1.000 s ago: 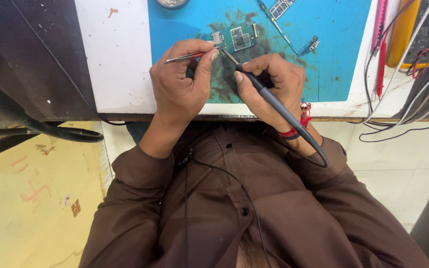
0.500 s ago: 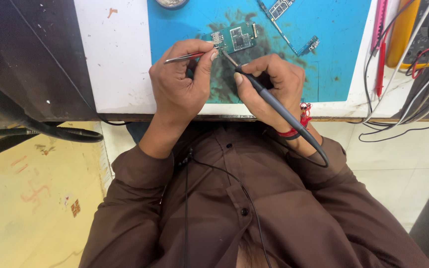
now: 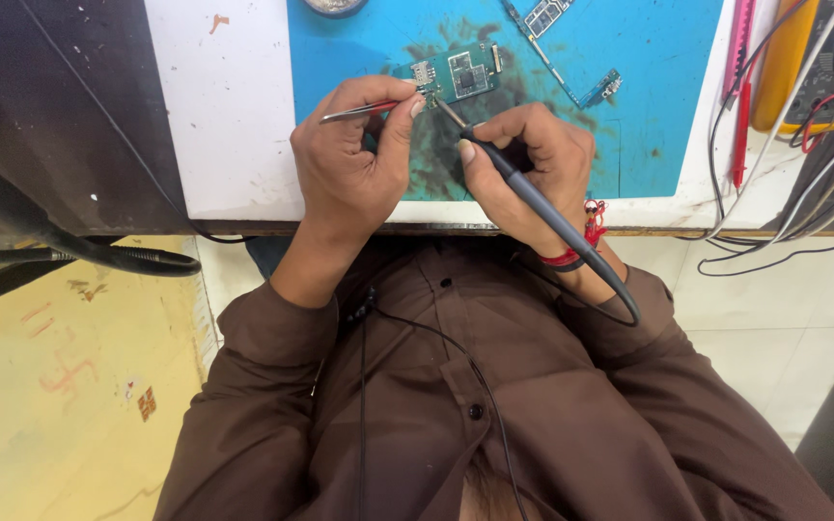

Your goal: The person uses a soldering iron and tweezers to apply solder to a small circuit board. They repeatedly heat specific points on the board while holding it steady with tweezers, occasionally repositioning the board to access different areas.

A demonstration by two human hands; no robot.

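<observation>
L hand (image 3: pixel 349 159) pinches metal tweezers (image 3: pixel 364 111), tips at the small green circuit board (image 3: pixel 456 72). R hand (image 3: pixel 533 164) is closed round a soldering iron (image 3: pixel 533 198), tip on the board's near-left corner. Board lies on blue mat (image 3: pixel 629 145), far centre. Looks light, stiff, fragile; best held by edges.

I see a small green rectangular circuit board (image 3: pixel 458 73) lying flat on the stained blue mat, near its middle. A pair of thin silver metal tweezers (image 3: pixel 364 111), held nearly level, has its tips at the board's near-left corner. A slim dark grey soldering iron (image 3: pixel 533 198) slants up from lower right, its metal tip touching the same corner, its cord looping back behind.
</observation>
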